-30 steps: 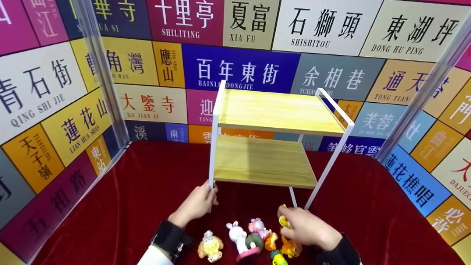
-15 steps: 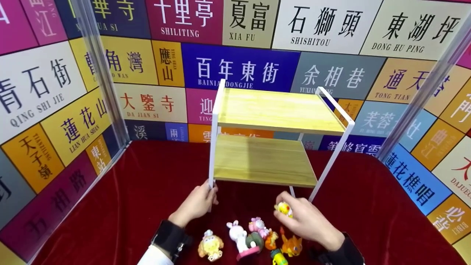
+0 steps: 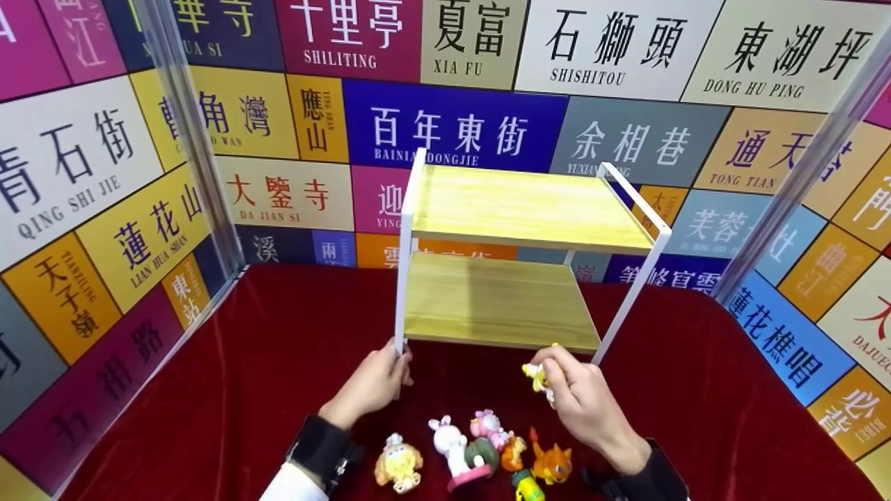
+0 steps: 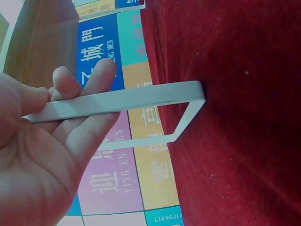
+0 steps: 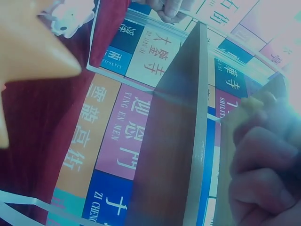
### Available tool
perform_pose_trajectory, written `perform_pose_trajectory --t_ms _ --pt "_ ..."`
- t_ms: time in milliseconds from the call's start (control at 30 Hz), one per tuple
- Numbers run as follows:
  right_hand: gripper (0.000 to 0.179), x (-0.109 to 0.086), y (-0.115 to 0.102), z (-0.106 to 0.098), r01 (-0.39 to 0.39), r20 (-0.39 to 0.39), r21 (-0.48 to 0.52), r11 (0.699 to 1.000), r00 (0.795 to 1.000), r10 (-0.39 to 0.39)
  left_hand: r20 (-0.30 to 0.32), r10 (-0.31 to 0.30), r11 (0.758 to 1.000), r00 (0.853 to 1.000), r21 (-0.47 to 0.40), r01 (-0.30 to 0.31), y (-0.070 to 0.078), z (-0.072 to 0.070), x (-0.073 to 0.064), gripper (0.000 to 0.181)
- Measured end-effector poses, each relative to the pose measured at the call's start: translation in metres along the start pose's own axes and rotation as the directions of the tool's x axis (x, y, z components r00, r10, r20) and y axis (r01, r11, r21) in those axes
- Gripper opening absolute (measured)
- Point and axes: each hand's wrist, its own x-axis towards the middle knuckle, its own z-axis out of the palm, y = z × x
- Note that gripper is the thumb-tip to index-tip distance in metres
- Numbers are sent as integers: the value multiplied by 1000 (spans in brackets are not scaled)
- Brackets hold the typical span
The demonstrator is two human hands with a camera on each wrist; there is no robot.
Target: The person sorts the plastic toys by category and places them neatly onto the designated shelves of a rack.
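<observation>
- The left hand [image 3: 370, 381] grips the left front leg [image 3: 403, 292] of a white-framed shelf [image 3: 522, 209].
- The right hand [image 3: 593, 407] pinches a small yellow figure [image 3: 534, 376] in front of the lower board [image 3: 501, 303].
- On the red cloth [image 3: 299, 313], a rabbit figure [image 3: 451, 445] and an orange figure [image 3: 552, 465] are nearer to the person.

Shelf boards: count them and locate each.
2: the upper board near the top of the white-framed rack, and the lower board below it; none appears hidden.
</observation>
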Motion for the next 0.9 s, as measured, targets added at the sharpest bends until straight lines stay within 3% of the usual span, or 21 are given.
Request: perform_pose_trajectory --t_ms 167,300,600,733,900 --pt "13 0 -3 -2 -74 -89 39 997 993 77 1 -1 1000 1000 -2 1 0 0 -1 12" --pt "24 0 -6 -3 -125 -141 85 988 981 136 -2 6 1000 1000 15 -6 1 -1 -1 12" --pt "26 0 -8 -3 -94 -235 129 987 964 123 4 -5 1000 1000 4 5 3 -2 -1 12" --pt "20 -1 -5 -1 -76 -239 126 989 965 105 5 -15 1000 1000 -20 15 2 -1 -1 12" --pt "23 -2 -4 -3 -101 -187 146 984 974 127 5 -26 999 1000 -40 26 3 -1 0 13"
